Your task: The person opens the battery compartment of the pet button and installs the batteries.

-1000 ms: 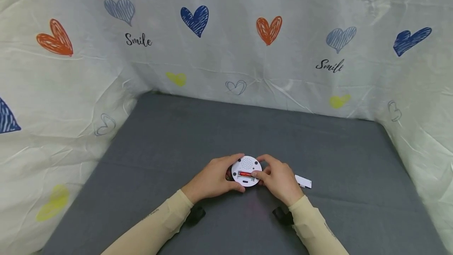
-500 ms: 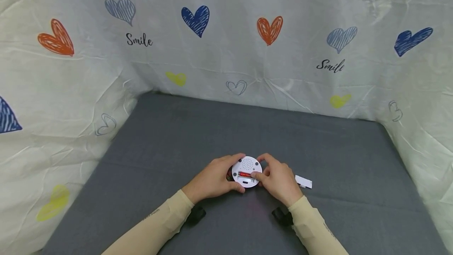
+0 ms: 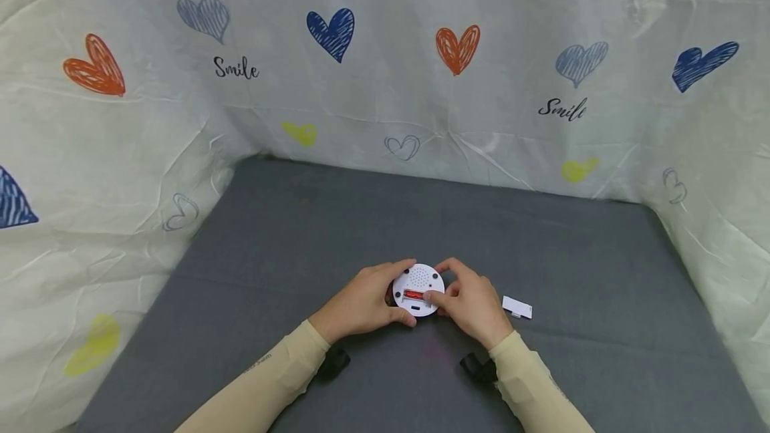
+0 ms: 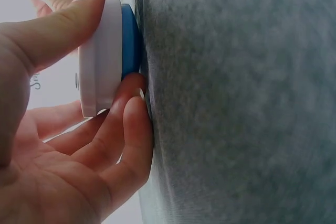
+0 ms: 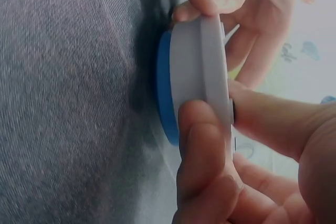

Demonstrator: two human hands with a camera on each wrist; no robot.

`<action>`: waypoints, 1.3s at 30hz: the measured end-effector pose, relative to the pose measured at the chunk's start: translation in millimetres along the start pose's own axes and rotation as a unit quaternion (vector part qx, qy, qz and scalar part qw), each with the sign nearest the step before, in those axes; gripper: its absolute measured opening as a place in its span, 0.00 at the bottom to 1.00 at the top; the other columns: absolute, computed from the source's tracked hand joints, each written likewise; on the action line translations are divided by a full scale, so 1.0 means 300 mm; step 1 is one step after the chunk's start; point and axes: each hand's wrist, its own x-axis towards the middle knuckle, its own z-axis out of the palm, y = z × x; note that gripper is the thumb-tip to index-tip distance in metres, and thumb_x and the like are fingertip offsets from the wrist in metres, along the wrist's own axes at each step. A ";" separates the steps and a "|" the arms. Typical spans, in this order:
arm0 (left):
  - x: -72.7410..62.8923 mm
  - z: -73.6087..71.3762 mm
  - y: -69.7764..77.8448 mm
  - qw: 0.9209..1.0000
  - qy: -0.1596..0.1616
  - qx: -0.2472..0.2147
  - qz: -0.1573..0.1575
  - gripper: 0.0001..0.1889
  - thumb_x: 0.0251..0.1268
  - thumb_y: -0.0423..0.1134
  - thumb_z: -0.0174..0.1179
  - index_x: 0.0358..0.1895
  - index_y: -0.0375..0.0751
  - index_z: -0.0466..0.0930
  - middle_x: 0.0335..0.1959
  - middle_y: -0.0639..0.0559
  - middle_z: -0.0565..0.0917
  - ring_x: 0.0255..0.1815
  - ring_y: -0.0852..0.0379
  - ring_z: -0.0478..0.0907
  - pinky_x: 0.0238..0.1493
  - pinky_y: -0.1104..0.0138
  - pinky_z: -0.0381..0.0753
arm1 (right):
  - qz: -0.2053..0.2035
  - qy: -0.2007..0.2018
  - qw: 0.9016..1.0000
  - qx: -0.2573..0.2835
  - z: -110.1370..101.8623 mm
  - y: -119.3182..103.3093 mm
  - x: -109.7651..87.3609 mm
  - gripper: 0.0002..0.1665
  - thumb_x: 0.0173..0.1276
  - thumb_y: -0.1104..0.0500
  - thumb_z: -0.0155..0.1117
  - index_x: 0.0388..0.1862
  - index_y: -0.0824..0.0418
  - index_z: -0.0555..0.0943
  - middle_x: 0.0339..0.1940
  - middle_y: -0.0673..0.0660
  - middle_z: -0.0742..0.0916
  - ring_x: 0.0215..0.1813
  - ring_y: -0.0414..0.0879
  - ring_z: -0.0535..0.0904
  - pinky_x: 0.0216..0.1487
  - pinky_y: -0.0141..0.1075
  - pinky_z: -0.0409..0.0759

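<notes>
A round white device [image 3: 418, 288] with a blue underside lies face down on the grey table [image 3: 337, 219], its speaker holes and an open battery bay with a red battery [image 3: 414, 295] facing up. My left hand [image 3: 363, 303] grips its left rim, thumb on top and fingers curled beneath [image 4: 126, 129]. My right hand [image 3: 472, 303] holds the right rim, and its thumb presses on the red battery. In the wrist views the white body [image 4: 100, 56] [image 5: 202, 72] sits on its blue base [image 5: 164, 98] against the cloth.
A small white battery cover [image 3: 517, 307] lies on the table just right of my right hand. A white sheet with coloured hearts [image 3: 385, 72] walls the table at the back and both sides.
Both hands and the device have stayed in place. The right thumb has shifted slightly left along the red battery.
</notes>
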 end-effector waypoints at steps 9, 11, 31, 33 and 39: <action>0.002 0.003 0.005 1.000 -0.002 -0.001 -0.012 0.53 0.56 0.57 0.84 0.83 0.47 0.68 0.74 0.47 0.81 0.71 0.50 0.80 0.69 0.52 0.80 | -0.022 -0.004 0.999 -0.040 -0.017 0.016 -0.007 0.23 0.75 0.49 0.74 0.66 0.50 0.83 0.21 0.44 0.85 0.23 0.39 0.77 0.30 0.36 0.73; 0.003 0.009 0.005 1.000 -0.002 -0.003 -0.010 0.52 0.56 0.57 0.84 0.83 0.46 0.68 0.74 0.47 0.81 0.71 0.50 0.80 0.70 0.52 0.80 | -0.029 0.002 0.998 -0.061 -0.032 0.026 -0.018 0.22 0.78 0.49 0.72 0.67 0.50 0.84 0.21 0.44 0.84 0.23 0.39 0.76 0.31 0.37 0.73; 0.001 0.011 0.007 0.999 0.003 -0.002 -0.033 0.53 0.55 0.56 0.84 0.83 0.50 0.67 0.73 0.49 0.81 0.62 0.55 0.79 0.65 0.55 0.80 | -0.066 0.073 0.982 -0.161 -0.105 0.141 -0.076 0.13 0.61 0.56 0.86 0.42 0.54 0.90 0.38 0.51 0.88 0.43 0.48 0.80 0.49 0.47 0.78; 0.002 0.012 0.006 0.999 0.004 -0.004 -0.035 0.53 0.55 0.56 0.84 0.83 0.51 0.67 0.73 0.50 0.81 0.62 0.55 0.79 0.65 0.55 0.80 | -0.065 0.069 0.982 -0.166 -0.103 0.143 -0.074 0.12 0.61 0.55 0.86 0.41 0.54 0.90 0.38 0.51 0.88 0.43 0.48 0.79 0.48 0.47 0.77; 0.005 0.014 0.005 0.999 0.001 0.000 -0.038 0.53 0.54 0.57 0.84 0.83 0.53 0.67 0.75 0.50 0.80 0.64 0.55 0.80 0.66 0.55 0.81 | -0.077 0.086 0.977 -0.180 -0.091 0.151 -0.070 0.10 0.60 0.60 0.85 0.36 0.54 0.90 0.34 0.51 0.88 0.39 0.48 0.78 0.46 0.46 0.77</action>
